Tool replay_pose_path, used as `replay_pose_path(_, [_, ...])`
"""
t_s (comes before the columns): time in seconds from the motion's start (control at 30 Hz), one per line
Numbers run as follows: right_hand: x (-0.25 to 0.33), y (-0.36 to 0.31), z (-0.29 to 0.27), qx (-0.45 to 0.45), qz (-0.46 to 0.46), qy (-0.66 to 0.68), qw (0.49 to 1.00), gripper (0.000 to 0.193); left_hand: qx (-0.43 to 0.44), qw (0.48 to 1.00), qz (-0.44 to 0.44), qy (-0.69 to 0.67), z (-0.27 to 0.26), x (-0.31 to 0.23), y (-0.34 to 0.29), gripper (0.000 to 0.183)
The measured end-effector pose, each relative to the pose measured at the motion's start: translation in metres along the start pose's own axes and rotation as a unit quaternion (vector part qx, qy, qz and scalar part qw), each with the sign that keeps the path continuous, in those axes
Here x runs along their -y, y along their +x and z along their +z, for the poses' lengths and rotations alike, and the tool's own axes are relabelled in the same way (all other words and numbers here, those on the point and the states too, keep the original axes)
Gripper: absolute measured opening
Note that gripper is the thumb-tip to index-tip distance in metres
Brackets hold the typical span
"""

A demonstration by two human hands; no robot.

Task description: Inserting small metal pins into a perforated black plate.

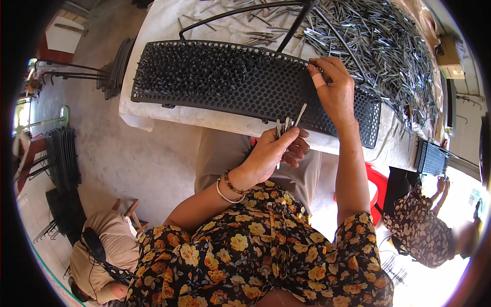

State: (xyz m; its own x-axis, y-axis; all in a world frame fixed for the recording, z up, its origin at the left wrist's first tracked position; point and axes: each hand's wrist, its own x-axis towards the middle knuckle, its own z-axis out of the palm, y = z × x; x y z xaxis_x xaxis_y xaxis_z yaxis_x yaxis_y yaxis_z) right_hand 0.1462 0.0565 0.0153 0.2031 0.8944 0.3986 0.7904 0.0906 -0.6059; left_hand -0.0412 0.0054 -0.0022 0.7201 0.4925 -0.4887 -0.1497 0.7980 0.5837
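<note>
My left hand [273, 153] is in front of the rack's near edge, its fingers closed round a small bunch of thin metal strips [287, 124], one sticking up past the rest. Before me on the table lies a long black perforated rack [279, 84]. Upright dark strips [189, 66] fill the holes of its left part; bare holes show to the right. Over the rack's right part, near its far edge, is my right hand [333, 87], fingers bent together and pale tape round one digit. Whatever its fingertips hold is hidden.
A large heap of loose metal strips [378, 51] covers the table's far right. Black rods [296, 25] rise behind the rack. More black racks [62, 158] stand at left. A seated person [105, 245] is lower left, another person [422, 225] at right, near a red chair [376, 192].
</note>
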Motion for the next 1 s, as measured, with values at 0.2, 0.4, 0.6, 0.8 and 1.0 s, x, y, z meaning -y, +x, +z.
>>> replay_pose_path(0.2, [0.004,-0.004,0.003,-0.017,0.036,0.002,0.999,0.013,-0.022,0.999,-0.017,-0.032,-0.003,0.005,0.001,0.034])
replay_pose_path(0.4, [0.006,-0.010,0.006,-0.037,0.032,0.005,0.999,0.015,-0.011,0.999,-0.011,-0.028,-0.006,0.005,0.002,0.032])
replay_pose_path(0.6, [0.012,-0.013,-0.001,-0.045,0.058,0.027,0.997,0.016,-0.005,1.000,-0.007,-0.019,-0.005,0.004,0.002,0.032])
replay_pose_path(0.8, [0.039,-0.030,-0.028,0.131,0.233,0.162,0.950,0.022,0.017,0.999,0.048,-0.016,0.000,-0.006,0.000,0.032])
replay_pose_path(1.0, [0.029,-0.025,-0.029,0.084,0.255,0.243,0.932,0.020,0.037,0.999,0.011,0.021,0.004,-0.006,0.003,0.031])
